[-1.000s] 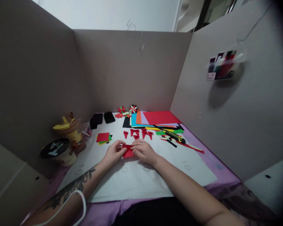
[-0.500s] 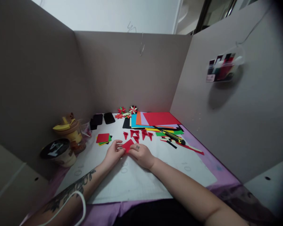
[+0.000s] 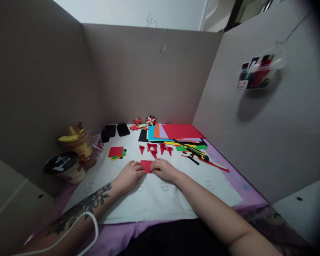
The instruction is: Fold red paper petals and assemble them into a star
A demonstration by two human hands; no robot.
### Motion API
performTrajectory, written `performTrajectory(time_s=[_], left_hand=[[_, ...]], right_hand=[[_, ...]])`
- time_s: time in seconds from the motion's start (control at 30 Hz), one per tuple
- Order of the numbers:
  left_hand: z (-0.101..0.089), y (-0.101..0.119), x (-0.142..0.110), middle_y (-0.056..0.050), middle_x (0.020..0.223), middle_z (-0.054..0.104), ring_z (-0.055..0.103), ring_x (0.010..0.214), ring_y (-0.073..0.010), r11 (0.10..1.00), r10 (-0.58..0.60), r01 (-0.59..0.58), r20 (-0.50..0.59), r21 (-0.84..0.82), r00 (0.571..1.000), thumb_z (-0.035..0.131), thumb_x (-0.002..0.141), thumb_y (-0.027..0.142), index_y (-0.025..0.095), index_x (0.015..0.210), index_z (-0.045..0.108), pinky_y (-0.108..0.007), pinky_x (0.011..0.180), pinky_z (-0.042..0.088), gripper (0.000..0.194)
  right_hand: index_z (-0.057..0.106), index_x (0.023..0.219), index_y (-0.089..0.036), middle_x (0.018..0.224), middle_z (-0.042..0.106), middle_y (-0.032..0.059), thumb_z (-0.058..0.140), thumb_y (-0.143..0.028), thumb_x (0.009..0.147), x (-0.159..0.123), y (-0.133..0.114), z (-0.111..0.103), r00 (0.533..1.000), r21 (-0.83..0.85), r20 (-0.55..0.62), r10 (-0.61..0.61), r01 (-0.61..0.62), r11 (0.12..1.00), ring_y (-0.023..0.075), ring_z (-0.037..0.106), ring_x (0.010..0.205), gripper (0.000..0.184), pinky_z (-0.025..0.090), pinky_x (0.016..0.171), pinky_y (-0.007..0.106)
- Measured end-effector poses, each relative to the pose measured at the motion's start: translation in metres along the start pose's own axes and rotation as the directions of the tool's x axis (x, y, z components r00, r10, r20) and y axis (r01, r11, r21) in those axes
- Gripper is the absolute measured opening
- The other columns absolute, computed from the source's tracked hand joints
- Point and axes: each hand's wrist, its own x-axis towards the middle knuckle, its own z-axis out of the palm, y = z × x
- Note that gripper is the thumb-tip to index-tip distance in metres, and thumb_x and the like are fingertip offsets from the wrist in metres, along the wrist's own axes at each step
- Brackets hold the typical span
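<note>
A small red paper piece (image 3: pixel 146 165) lies flat on the white mat (image 3: pixel 160 199) between my hands. My left hand (image 3: pixel 129 175) presses on its left edge with fingers curled down. My right hand (image 3: pixel 164 169) holds down its right edge the same way. Just beyond it lie several small folded red paper pieces (image 3: pixel 156 148). A small stack of red, green and yellow paper squares (image 3: pixel 116 152) sits to the left.
Sheets of coloured paper (image 3: pixel 176 134) and a yellow-black utility knife (image 3: pixel 194 152) lie at the back right. Finished paper stars (image 3: pixel 144 123) and two black objects (image 3: pixel 114 131) sit at the back. Cups (image 3: pixel 69 156) stand left. Cardboard walls enclose the desk.
The red piece was lifted and turned between my fingers; now it lies flat on the mat with both hands pressing it down.
</note>
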Motion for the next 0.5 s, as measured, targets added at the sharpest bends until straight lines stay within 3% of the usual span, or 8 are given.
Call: performTrajectory(time_s=[0.13, 0.5], left_hand=[[-0.002, 0.0, 0.0, -0.006, 0.094, 0.065, 0.055, 0.087, -0.0195, 1.0, 0.029, -0.028, 0.038, -0.012, 0.999, 0.045, 0.079, 0.008, 0.023, 0.099, 0.065, -0.033, 0.077, 0.041, 0.033], [0.0, 0.002, 0.0, -0.007, 0.09, 0.064, 0.055, 0.085, -0.0207, 1.0, 0.012, -0.013, 0.064, 0.013, 0.998, 0.046, 0.078, 0.009, 0.023, 0.101, 0.065, -0.032, 0.075, 0.041, 0.032]], right_hand=[[0.068, 0.076, -0.022, 0.078, 0.067, 0.001, 0.059, -0.012, 0.076, 0.001, -0.001, -0.001, 0.997, -0.026, -0.021, 0.079, -0.079, 0.997, 0.016, 0.059, 0.079, 0.014, 0.044, 0.08, 0.032], [0.062, 0.067, -0.018, 0.073, 0.053, 0.0003, 0.055, -0.011, 0.074, 0.006, 0.004, 0.016, 0.95, -0.058, -0.119, 0.29, -0.298, 0.953, 0.013, 0.051, 0.071, 0.012, 0.041, 0.066, 0.025]])
